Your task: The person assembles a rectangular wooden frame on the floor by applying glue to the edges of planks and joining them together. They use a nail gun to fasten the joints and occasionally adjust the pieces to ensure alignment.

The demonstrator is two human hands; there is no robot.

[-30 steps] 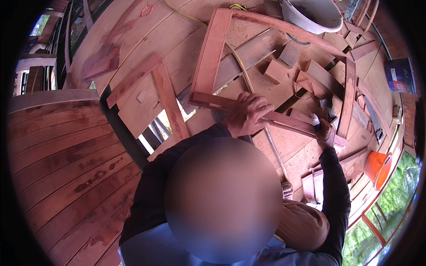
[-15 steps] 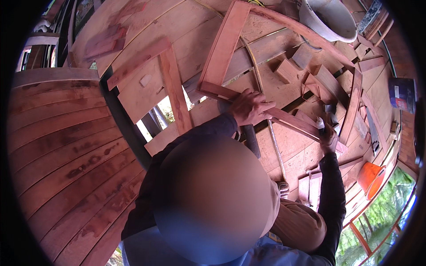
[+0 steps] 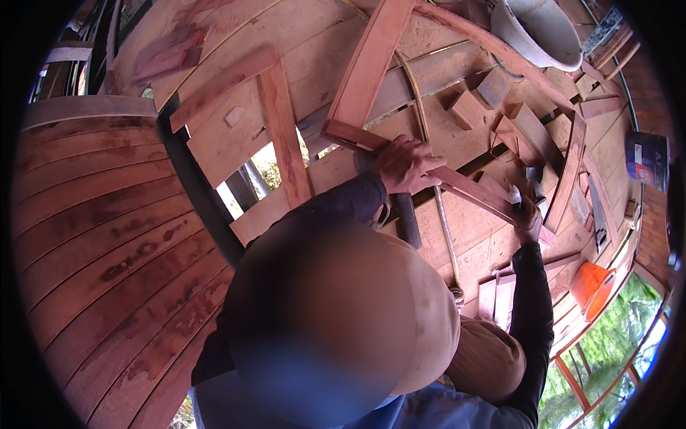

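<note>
A reddish wooden frame lies across the planks in front of me, with a wide board on its left side. My left hand is closed around the near bar of this frame, left of its middle. Toward that bar's right end, my right hand grips a small dark bottle with a white tip, held upright beside the wood. What the bottle contains cannot be made out. Just below my left hand lies a dark cylindrical thing, partly hidden by my arm.
Wood blocks lie inside the frame. A whitish bucket stands at the far right, an orange bucket at the near right. Gaps open between planks near an L-shaped wood piece. A yellowish hose runs underneath.
The view has shifted slightly. Both hands keep their places on the frame and bottle, with hardly any movement.
</note>
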